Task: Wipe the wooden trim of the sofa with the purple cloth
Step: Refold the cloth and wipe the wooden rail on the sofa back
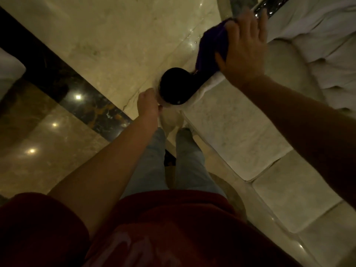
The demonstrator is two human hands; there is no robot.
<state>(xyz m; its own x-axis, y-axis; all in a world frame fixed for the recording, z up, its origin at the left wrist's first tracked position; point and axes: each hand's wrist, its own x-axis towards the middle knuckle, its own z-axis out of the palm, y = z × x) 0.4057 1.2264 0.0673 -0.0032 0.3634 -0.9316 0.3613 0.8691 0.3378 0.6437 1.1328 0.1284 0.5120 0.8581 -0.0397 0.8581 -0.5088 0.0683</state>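
Note:
The purple cloth [212, 46] lies draped over the sofa's dark wooden armrest trim [176, 89], which ends in a round dark knob near the middle of the view. My right hand [244, 49] presses flat on the cloth with fingers spread, holding it against the trim. My left hand [147, 105] hangs beside the round knob, fingers curled loosely, and holds nothing that I can see. The white tufted sofa [269, 143] runs along the right side.
A glossy cream marble floor [107, 41] with a dark inlaid band [63, 81] lies to the left. My legs in light jeans [154, 166] stand close to the sofa's front corner. A shiny dark strip [269, 5] sits on the sofa back at the top right.

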